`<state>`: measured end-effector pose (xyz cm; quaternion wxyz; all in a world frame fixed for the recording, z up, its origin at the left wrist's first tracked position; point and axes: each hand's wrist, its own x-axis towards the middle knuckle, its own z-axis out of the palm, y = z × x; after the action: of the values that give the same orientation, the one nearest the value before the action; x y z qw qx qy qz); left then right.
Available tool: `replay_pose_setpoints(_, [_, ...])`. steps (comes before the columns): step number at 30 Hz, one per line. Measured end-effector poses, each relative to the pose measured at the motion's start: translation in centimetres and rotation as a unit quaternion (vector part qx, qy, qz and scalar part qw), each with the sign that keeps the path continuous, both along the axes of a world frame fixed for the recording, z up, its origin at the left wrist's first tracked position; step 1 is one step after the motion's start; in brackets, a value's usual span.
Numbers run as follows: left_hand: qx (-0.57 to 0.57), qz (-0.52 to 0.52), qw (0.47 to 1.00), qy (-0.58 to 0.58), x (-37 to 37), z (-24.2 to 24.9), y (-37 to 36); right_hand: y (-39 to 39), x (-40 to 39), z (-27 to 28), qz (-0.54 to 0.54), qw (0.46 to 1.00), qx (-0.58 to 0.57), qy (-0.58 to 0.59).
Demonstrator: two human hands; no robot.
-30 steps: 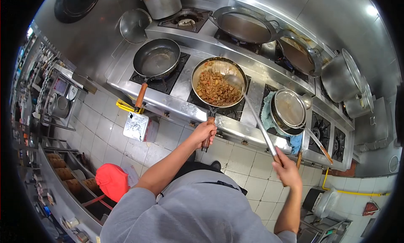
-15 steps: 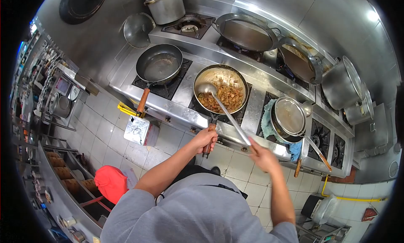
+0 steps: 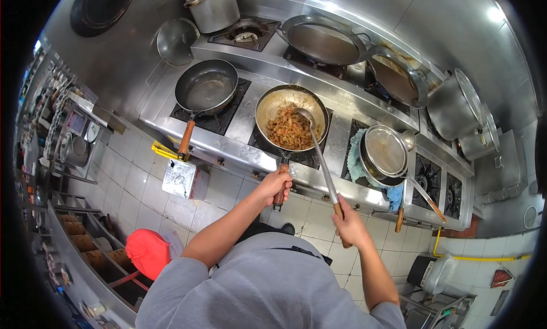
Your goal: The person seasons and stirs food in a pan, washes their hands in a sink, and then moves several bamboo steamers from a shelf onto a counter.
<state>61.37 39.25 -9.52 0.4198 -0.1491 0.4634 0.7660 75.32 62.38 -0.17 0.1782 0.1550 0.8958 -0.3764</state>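
Note:
My left hand (image 3: 274, 189) is closed around the wooden handle (image 3: 280, 202) of a deep frying pan (image 3: 266, 104) on a front burner. Inside the pan lies a heap of browned, chopped food (image 3: 289, 129), with smears of sauce up the wall. My right hand (image 3: 352, 225) grips the wooden end of a long metal ladle (image 3: 326, 172). The ladle's head is down in the pan, at the far right part of the food. Just left of this pan, a dark empty frying pan (image 3: 206, 88) with a wooden handle rests on another burner.
To the right, a strainer (image 3: 386, 151) lies over a pan beside a teal cloth (image 3: 356, 158). Wide pans (image 3: 325, 41) and tall pots (image 3: 456, 109) line the back burners. A square tin (image 3: 180, 178) and a red bag (image 3: 148, 252) are at my left.
The ladle's head has moved from the left side of the pan to its upper right. My right hand has shifted down a little. My left hand keeps hold of the handle.

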Motion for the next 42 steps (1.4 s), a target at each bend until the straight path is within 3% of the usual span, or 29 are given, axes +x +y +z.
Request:
replay_pose_setpoints(1, [-0.003,-0.003,1.0,-0.002,0.0,0.0,0.0,-0.7,1.2,0.4,-0.064,0.987,-0.139,-0.043])
replay_pose_setpoints(6, [0.004,-0.01,1.0,-0.005,-0.2,-0.5,-0.3,0.3,5.1,3.9,-0.065,0.988,-0.141,-0.022])
replay_pose_setpoints(9, [0.004,-0.035,0.998,-0.052,-0.6,-0.4,-0.5,2.5,6.0,4.3,-0.068,0.973,-0.212,-0.059])
replay_pose_setpoints(12, [-0.005,-0.01,0.999,-0.033,-0.4,0.1,-0.1,3.7,4.5,3.8,-0.02,0.973,-0.193,-0.123])
replay_pose_setpoints(15, [-0.023,-0.021,0.999,0.011,1.0,0.7,-0.6,3.2,4.0,4.1,0.083,0.996,-0.004,-0.021])
replay_pose_setpoints(18, [-0.056,-0.033,0.998,0.02,2.7,3.6,-1.8,4.9,4.2,10.3,0.089,0.988,-0.05,-0.114])
replay_pose_setpoints(22, [-0.061,-0.051,0.997,0.017,1.7,3.9,-2.3,7.7,1.7,13.5,0.1,0.975,-0.083,-0.18])
replay_pose_setpoints(24, [-0.043,-0.051,0.996,0.052,-0.2,2.4,-1.5,7.9,-0.7,12.1,0.12,0.982,0.035,-0.14])
replay_pose_setpoints(25, [-0.031,-0.024,0.998,0.044,-0.5,2.9,-0.7,8.0,-1.2,10.2,0.12,0.982,0.035,-0.141])
replay_pose_setpoints(27, [-0.049,-0.025,0.994,0.097,1.0,-1.0,-0.1,8.3,-2.3,6.9,0.185,0.966,0.13,0.125])
replay_pose_setpoints(29, [-0.052,-0.006,0.988,0.147,3.4,-4.9,-0.4,6.5,-2.1,6.6,0.173,0.963,0.164,0.127])
replay_pose_setpoints(32, [-0.033,-0.03,0.991,0.124,5.2,-5.6,-2.0,5.2,0.1,7.6,0.157,0.961,0.191,0.121])
replay_pose_setpoints(34, [-0.044,-0.02,0.993,0.11,4.2,-3.0,-1.9,5.6,1.6,10.0,0.176,0.972,0.144,0.063])
replay_pose_setpoints(37, [-0.041,-0.043,0.995,0.078,1.4,-0.5,-0.7,6.8,2.4,12.3,0.221,0.958,0.181,-0.003])
replay_pose_setpoints(42, [-0.042,-0.037,0.993,0.101,-0.6,-0.2,1.7,6.6,-0.1,9.6,0.169,0.966,0.188,0.06])
